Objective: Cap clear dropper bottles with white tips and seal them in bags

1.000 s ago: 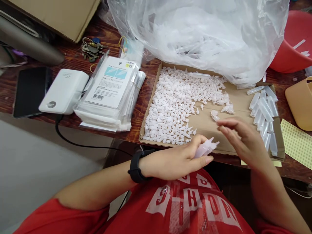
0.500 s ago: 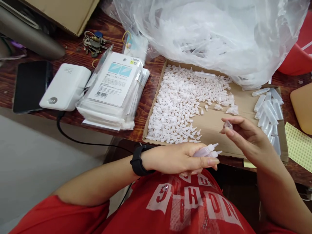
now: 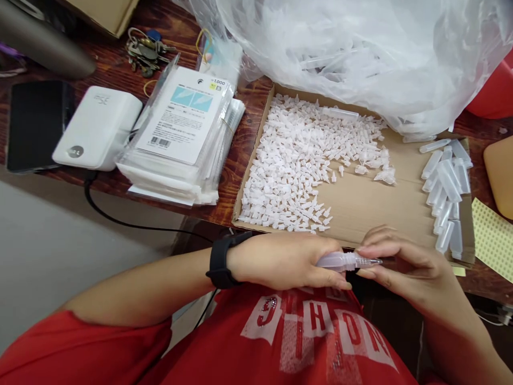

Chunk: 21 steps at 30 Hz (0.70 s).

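Observation:
My left hand, with a black band on its wrist, is closed around a small translucent plastic squeeze bottle in front of the red shirt. The bottle lies sideways, its ribbed nozzle pointing right. At that nozzle, the thumb and fingers of my right hand pinch a small clear cap, which covers the tip. How far the cap sits on is hard to make out. Just beyond both hands is a shallow cardboard tray with a heap of small white nozzles, a few clear caps and several empty-looking bottles.
A large clear plastic bag overhangs the tray's back edge. On the left are packaged cards, a white power bank with a cable, a dark phone and keys. A yellow dotted sheet lies right.
My right hand has come down and left, bringing the clear cap onto the nozzle. Two nozzles stuck out of my left hand before; now one shows. The view has shifted slightly.

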Tool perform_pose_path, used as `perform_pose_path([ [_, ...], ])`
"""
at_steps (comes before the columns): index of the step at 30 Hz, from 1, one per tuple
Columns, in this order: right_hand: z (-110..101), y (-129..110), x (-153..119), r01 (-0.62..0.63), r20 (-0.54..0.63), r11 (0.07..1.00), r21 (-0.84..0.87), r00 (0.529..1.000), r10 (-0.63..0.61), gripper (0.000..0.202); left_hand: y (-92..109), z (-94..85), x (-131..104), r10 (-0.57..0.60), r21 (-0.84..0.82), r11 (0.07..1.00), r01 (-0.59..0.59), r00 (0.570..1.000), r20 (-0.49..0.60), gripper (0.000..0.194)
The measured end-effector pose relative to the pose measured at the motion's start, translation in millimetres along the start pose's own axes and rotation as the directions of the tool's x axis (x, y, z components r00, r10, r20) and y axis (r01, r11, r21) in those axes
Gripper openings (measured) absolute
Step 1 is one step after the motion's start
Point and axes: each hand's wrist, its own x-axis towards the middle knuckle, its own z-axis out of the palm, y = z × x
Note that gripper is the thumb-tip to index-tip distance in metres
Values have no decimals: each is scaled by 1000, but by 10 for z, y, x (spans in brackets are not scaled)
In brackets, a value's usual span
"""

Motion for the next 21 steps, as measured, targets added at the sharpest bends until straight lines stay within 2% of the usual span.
perform_pose_path([
  [2,-2,-17,-15,59,2,996,-72,998,-59,23,8,20,-10,13,92,996,-9,999,-42,44],
  [6,37,-24,-20,186,28,952,-241,982,-185,26,2,69,-8,116,223,971,-84,984,-134,41],
  [8,46,-12,-3,248,54,891,-381,968,-246,27,-5,92,-2,142,272,958,-84,970,-199,38],
  [10,39,-1,22,314,110,802,-509,947,-301,19,-6,101,2,136,302,951,-66,967,-217,35],
  [11,31,0,34,347,147,757,-554,936,-321,16,-3,100,2,124,303,951,-60,973,-195,33],
  [13,9,-10,53,385,225,703,-598,923,-313,24,7,88,2,108,286,956,-65,984,-140,31],
  [16,-27,-45,68,383,275,712,-589,923,-268,27,18,70,1,116,228,970,-90,988,-106,32],
  [19,-44,-68,85,449,330,699,-557,892,-310,16,9,79,3,92,183,980,-78,993,-69,35],
  [21,-42,-75,101,477,362,661,-580,877,-315,22,-1,92,6,104,54,994,-99,987,-121,37],
])
